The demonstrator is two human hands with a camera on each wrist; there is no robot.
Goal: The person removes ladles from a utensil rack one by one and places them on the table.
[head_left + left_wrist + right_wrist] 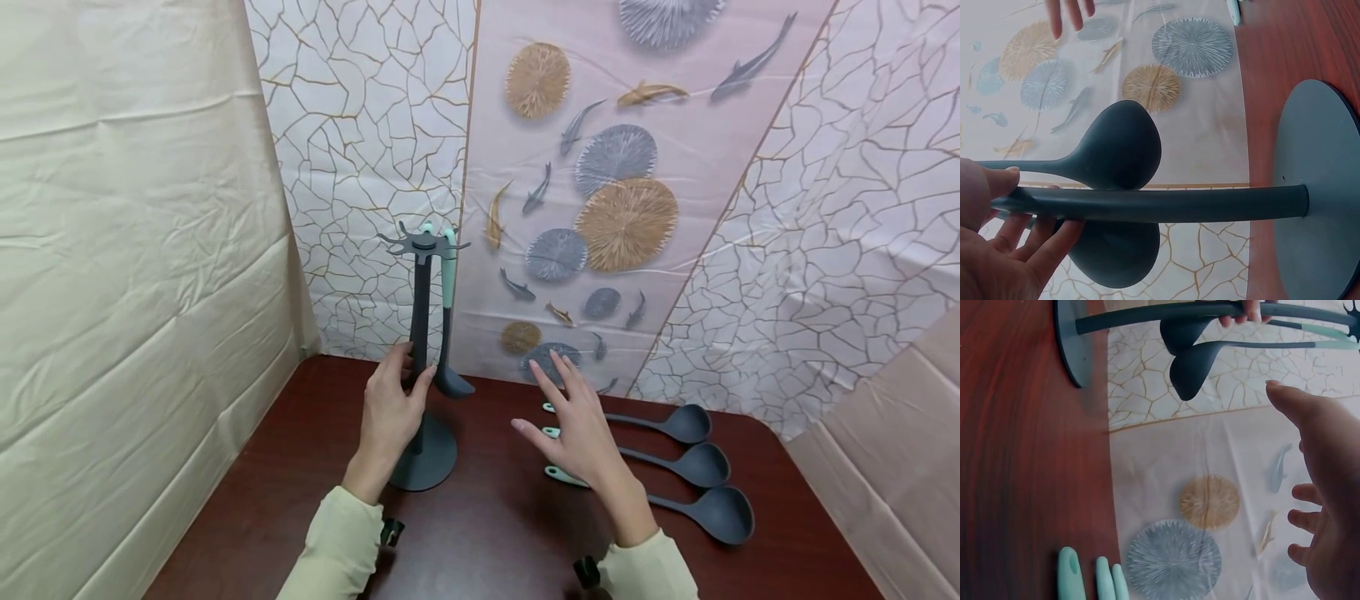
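Observation:
A dark grey utensil stand (422,308) with a round base and a hooked top stands upright at the left of the table. My left hand (393,404) grips its post, thumb on one side and fingers on the other. Two ladles with mint-green handles hang from the hooks: one ladle (1122,147) and another ladle (1116,256) show their bowls on either side of the post. To the right, my right hand (577,433) is held with spread fingers and nothing in it, overlapping the handles of the ladles lying on the table in the head view.
Three ladles lie in a row at the right: a far ladle (690,423), a middle ladle (705,464) and a near ladle (726,515), handles toward the stand. The dark red table (480,533) is backed by a patterned cloth (555,167), with a cream cloth (172,250) along the left.

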